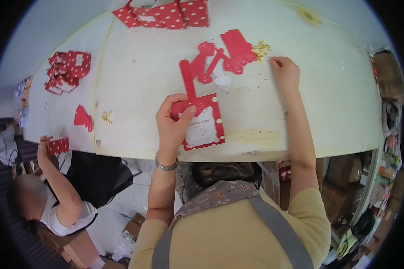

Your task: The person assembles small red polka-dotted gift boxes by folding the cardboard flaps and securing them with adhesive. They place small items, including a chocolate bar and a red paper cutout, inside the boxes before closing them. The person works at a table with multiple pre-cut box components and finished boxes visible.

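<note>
My left hand (pixel 174 123) grips a flat red polka-dot card packet (pixel 213 132) with a white printed label, thumb on its front. A long red paper strip (pixel 186 76) sticks up from the packet's top, by my fingers. My right hand (pixel 286 74) hovers at or rests on the table, its fingertips pinched together; whether they hold anything small is hidden. Just left of it lies a little heap of gold metal bits (pixel 261 48), perhaps paper fasteners. Beside the heap are red die-cut card pieces (pixel 235 47), and a white scalloped piece (pixel 223 82) partly under others.
Red polka-dot boxes (pixel 170 13) stand at the far edge. More such packets (pixel 69 69) are piled at the left. A co-worker (pixel 58 197) at lower left holds a red dotted piece (pixel 58 145), near a red cut-out (pixel 81 117) and more gold bits (pixel 106 117).
</note>
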`<state>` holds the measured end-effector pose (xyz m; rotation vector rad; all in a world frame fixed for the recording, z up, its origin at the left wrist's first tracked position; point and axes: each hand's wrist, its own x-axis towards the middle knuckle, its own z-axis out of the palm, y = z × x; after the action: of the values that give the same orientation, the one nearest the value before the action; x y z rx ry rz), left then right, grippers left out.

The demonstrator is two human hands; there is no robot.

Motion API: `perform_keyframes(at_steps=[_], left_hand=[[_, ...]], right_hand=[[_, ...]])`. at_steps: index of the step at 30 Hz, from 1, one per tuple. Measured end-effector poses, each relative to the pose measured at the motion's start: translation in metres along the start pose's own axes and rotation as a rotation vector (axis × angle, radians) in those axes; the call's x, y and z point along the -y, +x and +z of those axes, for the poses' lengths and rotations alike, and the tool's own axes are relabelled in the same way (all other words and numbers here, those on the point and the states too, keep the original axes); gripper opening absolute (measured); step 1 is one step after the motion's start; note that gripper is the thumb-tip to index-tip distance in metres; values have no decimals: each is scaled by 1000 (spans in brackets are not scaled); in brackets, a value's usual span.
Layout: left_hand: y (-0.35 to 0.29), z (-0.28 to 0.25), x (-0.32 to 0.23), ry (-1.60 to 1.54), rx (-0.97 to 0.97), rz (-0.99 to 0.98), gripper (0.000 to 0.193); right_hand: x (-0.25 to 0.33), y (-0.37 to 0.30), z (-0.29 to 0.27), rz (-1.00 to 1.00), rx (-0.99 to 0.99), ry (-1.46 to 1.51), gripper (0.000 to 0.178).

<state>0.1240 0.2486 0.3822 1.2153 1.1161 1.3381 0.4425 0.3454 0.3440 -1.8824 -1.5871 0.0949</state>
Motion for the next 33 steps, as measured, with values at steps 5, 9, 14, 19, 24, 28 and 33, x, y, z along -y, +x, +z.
perform_keyframes(at_steps=[5, 9, 14, 19, 24, 28, 33], left_hand=[[-9, -4, 0, 26, 13, 11, 23], [-12, -2, 0, 44, 16, 70, 20], [-13, -2, 2, 15, 53, 154, 19], [-14, -4, 1, 7, 88, 224, 19], [-15, -6, 2, -34, 126, 217, 20], [-13, -8, 6, 11, 123, 243, 21], [-14, -8, 9, -30, 113, 211, 22]], right_hand=[[129, -95, -47, -331, 323, 610, 13], [159, -108, -28, -595, 169, 645, 16], [167, -110, -22, -610, 117, 592, 18], [171, -114, -23, -595, 116, 589, 20], [167, -116, -18, -692, 41, 573, 23], [166, -116, -15, -748, 5, 583, 25], [165, -113, -15, -744, 36, 601, 24]])
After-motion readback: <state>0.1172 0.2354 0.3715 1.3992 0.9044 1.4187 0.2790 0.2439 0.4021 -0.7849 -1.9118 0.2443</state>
